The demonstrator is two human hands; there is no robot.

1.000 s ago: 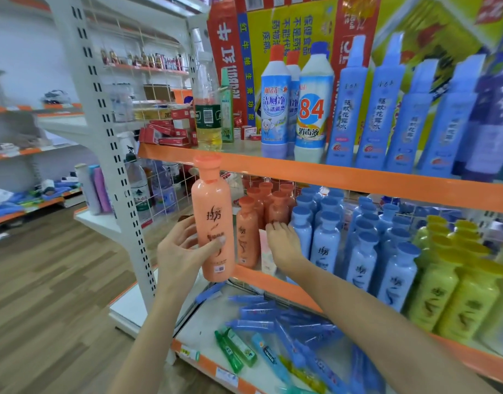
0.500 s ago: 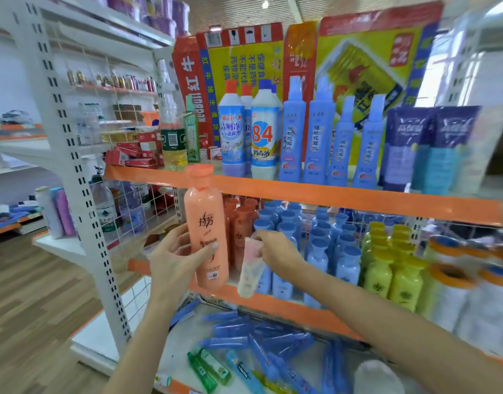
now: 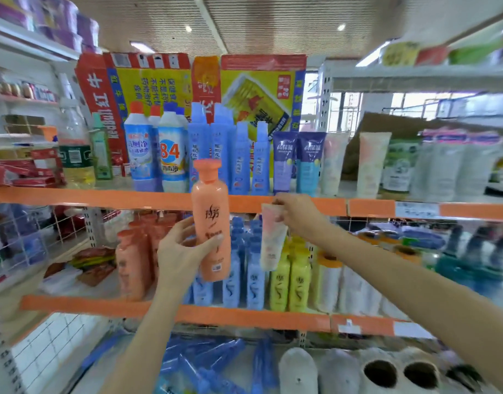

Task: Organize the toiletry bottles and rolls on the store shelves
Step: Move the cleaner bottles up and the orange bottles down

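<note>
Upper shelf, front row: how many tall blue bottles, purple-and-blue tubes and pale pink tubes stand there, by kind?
Tall blue bottles: 4
Purple-and-blue tubes: 2
Pale pink tubes: 2
Total: 8

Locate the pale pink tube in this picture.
Head view, centre-right: the tube hangs from the right hand, before the blue bottles, right of the orange bottle.
</note>
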